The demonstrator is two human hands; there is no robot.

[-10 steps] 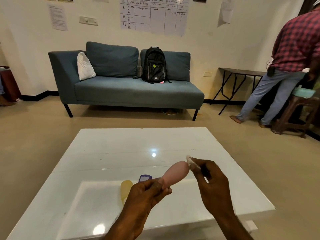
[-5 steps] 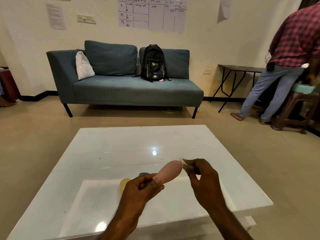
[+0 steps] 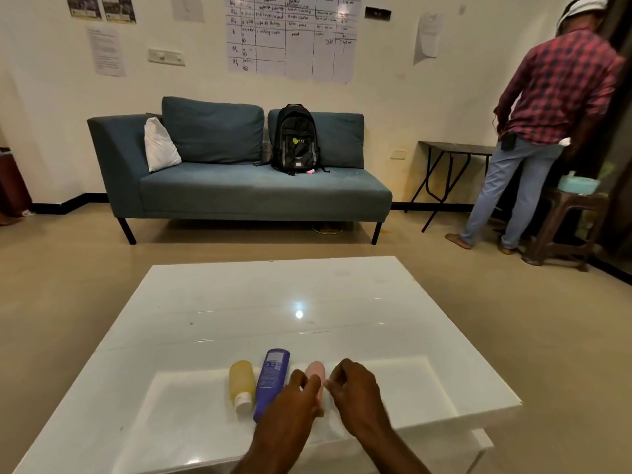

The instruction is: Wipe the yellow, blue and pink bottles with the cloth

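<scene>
Three bottles lie side by side on the white table (image 3: 444, 336), near its front edge. The yellow bottle (image 3: 241, 383) is on the left with its white cap toward me. The blue bottle (image 3: 272, 378) is in the middle. The pink bottle (image 3: 316, 370) lies to the right, low on the table. My left hand (image 3: 295, 401) covers its near end, with fingers closed around it. My right hand (image 3: 355, 388) is just right of it, fingers pinched together. Only a pale sliver of the cloth shows at its fingertips.
A blue sofa (image 3: 239, 189) with a black backpack (image 3: 295, 138) stands beyond the table. A person in a checked shirt (image 3: 561, 94) stands at the far right, beside a folding table (image 3: 451, 148) and a brown stool (image 3: 567, 227).
Both hands have dropped toward the table. The pink bottle, held up in the air before, now lies beside the blue one. The camera has tilted, so all three bottles show.
</scene>
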